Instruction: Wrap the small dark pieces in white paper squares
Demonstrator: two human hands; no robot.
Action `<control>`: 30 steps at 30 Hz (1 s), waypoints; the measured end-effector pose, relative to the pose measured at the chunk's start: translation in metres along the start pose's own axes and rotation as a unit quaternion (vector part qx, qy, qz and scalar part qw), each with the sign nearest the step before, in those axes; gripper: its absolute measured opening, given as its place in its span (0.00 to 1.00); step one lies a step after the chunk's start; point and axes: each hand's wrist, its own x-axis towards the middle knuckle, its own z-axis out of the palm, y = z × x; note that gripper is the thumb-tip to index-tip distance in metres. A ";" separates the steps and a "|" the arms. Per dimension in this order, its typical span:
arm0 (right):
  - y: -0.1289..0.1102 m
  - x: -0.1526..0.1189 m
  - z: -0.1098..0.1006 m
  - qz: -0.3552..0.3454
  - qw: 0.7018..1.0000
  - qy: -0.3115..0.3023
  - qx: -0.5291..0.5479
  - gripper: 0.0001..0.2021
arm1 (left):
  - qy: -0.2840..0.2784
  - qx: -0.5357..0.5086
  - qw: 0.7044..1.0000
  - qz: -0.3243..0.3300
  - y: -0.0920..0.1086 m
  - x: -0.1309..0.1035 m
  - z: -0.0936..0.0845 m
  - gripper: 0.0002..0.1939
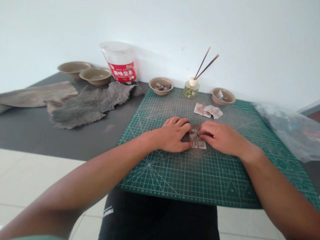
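A small whitish paper piece (197,140) with brown smudges lies flat on the green cutting mat (190,173). My left hand (175,134) rests at its left side, fingers spread, with thumb and fingertip at the paper's edge. From the right, my right hand (220,136) reaches over the same paper with its fingers curled and pressed together; whatever its fingertips grip is too small to make out. Behind the hands lie two more smudged paper pieces (202,110), partly overlapping.
Behind stand a bowl of dark lumps (161,86), a glass diffuser (191,88) with sticks and a bowl with paper bits (223,96). Left are grey cloths (92,103), two bowls (96,76) and a plastic jar (122,63). Clear plastic (287,126) lies right.
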 end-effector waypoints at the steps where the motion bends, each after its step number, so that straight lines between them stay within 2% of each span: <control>1: 0.000 0.000 -0.001 -0.006 1.000 -0.014 0.014 0.05 | -0.002 -0.002 1.000 0.000 0.000 0.000 0.000 0.27; 4: -0.002 0.000 -0.002 -0.048 0.995 -0.060 0.057 0.05 | -0.005 -0.009 1.000 -0.002 0.001 -0.001 -0.002 0.26; 8: -0.003 0.001 0.001 0.000 1.000 -0.002 0.026 0.05 | -0.005 -0.013 1.000 -0.003 0.001 -0.002 -0.003 0.26; 13: -0.002 0.002 0.007 -0.027 0.999 -0.014 0.043 0.06 | -0.001 -0.013 1.000 -0.001 0.002 -0.001 -0.002 0.26; 17: -0.004 0.002 0.004 0.033 0.999 0.030 0.002 0.05 | -0.001 -0.013 1.000 -0.011 0.003 -0.001 -0.002 0.26; 21: -0.005 0.001 0.000 -0.026 0.997 -0.046 0.050 0.06 | 0.001 -0.017 1.000 -0.008 0.003 -0.001 -0.002 0.27; 25: -0.005 0.001 -0.001 0.019 1.000 0.020 0.016 0.07 | 0.002 -0.014 1.000 -0.011 0.004 -0.001 -0.002 0.26; 29: -0.007 0.001 0.001 -0.026 0.997 -0.055 0.057 0.06 | -0.004 -0.015 1.000 -0.004 0.004 -0.002 -0.004 0.26; 30: -0.008 0.001 0.002 -0.025 0.997 -0.048 0.056 0.06 | -0.004 -0.016 1.000 -0.001 0.004 -0.002 -0.005 0.26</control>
